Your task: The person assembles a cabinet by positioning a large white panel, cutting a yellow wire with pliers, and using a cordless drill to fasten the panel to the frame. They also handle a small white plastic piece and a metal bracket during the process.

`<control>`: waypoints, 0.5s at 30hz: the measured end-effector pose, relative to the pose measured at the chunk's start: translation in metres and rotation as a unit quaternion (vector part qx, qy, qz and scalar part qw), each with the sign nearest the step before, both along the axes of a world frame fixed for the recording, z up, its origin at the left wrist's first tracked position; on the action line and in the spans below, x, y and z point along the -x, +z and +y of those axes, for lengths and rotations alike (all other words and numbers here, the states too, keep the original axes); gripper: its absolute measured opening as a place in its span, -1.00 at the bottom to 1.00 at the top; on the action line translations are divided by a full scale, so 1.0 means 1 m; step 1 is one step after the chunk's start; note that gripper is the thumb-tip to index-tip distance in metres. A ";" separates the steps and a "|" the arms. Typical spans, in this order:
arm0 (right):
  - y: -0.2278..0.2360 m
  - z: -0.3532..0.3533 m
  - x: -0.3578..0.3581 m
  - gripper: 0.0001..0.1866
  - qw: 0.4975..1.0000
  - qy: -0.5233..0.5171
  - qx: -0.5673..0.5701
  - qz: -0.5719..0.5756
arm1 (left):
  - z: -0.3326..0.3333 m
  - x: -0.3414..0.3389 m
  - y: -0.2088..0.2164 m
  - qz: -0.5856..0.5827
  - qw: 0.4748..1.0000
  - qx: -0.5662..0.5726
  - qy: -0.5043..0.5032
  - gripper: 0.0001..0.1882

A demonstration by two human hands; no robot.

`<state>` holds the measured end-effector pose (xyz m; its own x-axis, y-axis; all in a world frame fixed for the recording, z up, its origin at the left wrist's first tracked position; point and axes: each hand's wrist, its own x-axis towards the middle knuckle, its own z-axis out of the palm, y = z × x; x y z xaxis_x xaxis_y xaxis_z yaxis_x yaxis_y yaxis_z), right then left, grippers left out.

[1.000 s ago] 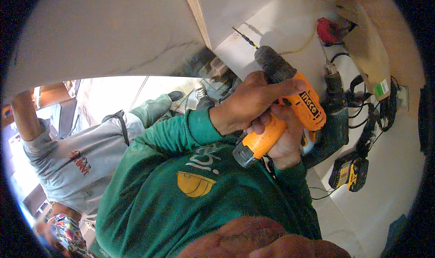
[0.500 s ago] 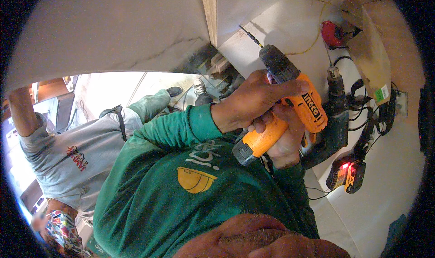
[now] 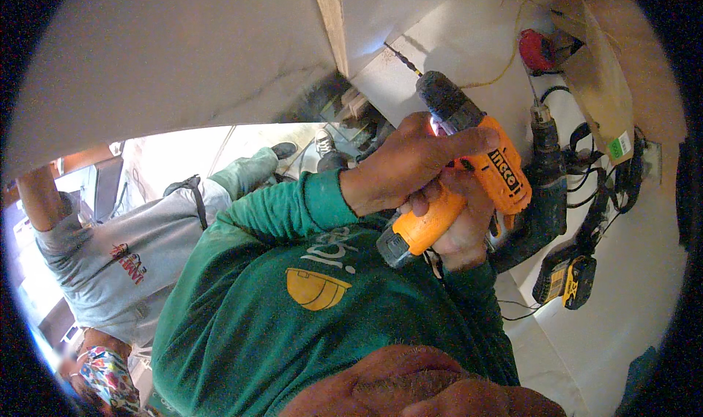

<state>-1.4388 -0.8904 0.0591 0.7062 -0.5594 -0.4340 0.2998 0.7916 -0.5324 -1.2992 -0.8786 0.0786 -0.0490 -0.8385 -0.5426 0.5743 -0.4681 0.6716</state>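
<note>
An orange and black cordless drill (image 3: pixel 500 179) is held in both my hands, slanted up to the left. My left hand (image 3: pixel 399 161) is closed on it from the left, thumb stretched along its body below the black chuck. My right hand (image 3: pixel 466 234) wraps around the handle from the other side; its fingers are partly hidden. A thin dark drill bit (image 3: pixel 403 58) reaches from the chuck to a pale panel (image 3: pixel 417 7); whether its tip touches or has entered I cannot tell. Brownish dust shows beside the tip. A small white light glows near my left thumb.
A large pale panel (image 3: pixel 190 43) with a wooden edge (image 3: pixel 329 21) stands ahead. On the right are a black drill (image 3: pixel 545 190), a battery charger (image 3: pixel 567 281), a red object (image 3: pixel 537 49), cables and brown packaging (image 3: pixel 604 87). At left, a co-worker in grey (image 3: pixel 139 263) raises an arm.
The white light on the drill is brighter, and more brownish dust shows by the bit tip. The charger's red light has gone out. The view has shifted slightly; both hands keep their grip.
</note>
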 end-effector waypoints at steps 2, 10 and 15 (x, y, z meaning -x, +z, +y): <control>0.000 0.001 -0.001 -0.76 1.000 0.004 -0.003 -0.004 | -0.001 -0.005 0.004 0.000 1.000 0.001 -0.026 -0.51; 0.002 0.003 -0.002 -0.77 0.999 -0.028 -0.043 -0.011 | -0.002 -0.009 0.012 -0.008 0.998 -0.020 -0.060 -0.51; 0.001 0.001 -0.002 -0.77 0.999 -0.016 -0.037 -0.011 | -0.003 -0.009 0.013 -0.016 0.998 -0.022 -0.054 -0.52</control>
